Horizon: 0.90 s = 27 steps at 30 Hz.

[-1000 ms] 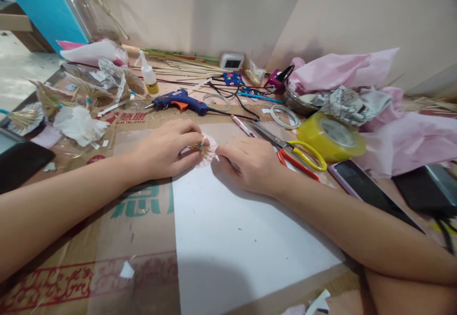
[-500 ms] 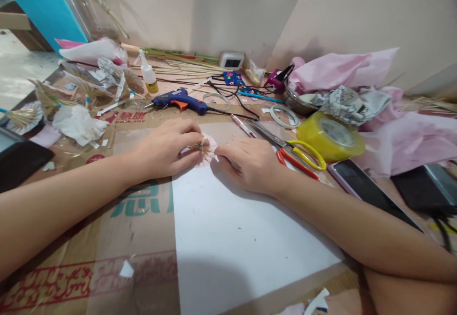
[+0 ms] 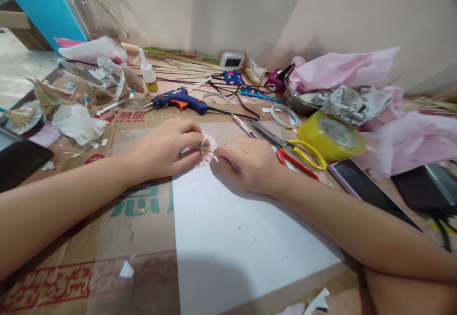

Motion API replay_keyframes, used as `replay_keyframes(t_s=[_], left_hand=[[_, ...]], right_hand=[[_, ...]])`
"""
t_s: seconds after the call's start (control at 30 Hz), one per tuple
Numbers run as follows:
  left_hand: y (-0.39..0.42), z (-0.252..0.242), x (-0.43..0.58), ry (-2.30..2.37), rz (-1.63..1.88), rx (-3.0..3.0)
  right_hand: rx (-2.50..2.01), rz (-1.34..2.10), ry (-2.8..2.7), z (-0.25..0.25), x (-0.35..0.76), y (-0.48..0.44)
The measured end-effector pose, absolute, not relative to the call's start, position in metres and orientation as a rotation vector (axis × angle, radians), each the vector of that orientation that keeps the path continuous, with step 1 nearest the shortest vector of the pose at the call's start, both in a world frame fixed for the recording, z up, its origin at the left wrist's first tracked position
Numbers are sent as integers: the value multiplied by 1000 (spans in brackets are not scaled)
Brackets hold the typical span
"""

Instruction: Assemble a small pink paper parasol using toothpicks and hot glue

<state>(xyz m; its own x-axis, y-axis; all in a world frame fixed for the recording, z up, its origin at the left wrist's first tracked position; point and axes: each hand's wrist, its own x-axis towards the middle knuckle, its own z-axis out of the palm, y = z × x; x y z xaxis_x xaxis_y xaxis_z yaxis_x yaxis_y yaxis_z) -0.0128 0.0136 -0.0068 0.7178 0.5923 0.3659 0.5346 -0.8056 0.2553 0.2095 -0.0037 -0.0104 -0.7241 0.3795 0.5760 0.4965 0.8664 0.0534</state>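
My left hand [image 3: 173, 146] pinches a small bundle of thin wooden sticks [image 3: 204, 151], tied with blue near its top and fanned out like a miniature umbrella frame. Beneath the sticks lies a pale pink paper disc [image 3: 212, 141], partly covered by my fingers. Thumb and forefinger of my right hand [image 3: 246, 165] are closed together at the tips of the sticks on the right; what they grip is hidden. Both hands rest at the far edge of a white sheet of paper [image 3: 243, 239], which lies on printed cardboard [image 3: 143, 234].
Behind my hands lie a blue glue gun [image 3: 180, 100] and a glue bottle [image 3: 148, 74]. Scissors [image 3: 291, 146], yellow tape [image 3: 330, 136] and a phone [image 3: 371, 191] are on the right. Several similar stick-and-paper pieces [image 3: 87, 91] sit at the left. Pink paper [image 3: 342, 67] is heaped far right.
Almost nothing differs. Both hands keep their places, with the stick bundle tilted very slightly between the fingers.
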Motion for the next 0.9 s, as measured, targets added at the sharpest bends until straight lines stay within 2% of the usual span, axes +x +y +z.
replay_keyframes(t_s=[0.9], left_hand=[[14, -6, -12, 935, 676, 2736]], right_hand=[[-717, -241, -2453, -11, 210, -4]])
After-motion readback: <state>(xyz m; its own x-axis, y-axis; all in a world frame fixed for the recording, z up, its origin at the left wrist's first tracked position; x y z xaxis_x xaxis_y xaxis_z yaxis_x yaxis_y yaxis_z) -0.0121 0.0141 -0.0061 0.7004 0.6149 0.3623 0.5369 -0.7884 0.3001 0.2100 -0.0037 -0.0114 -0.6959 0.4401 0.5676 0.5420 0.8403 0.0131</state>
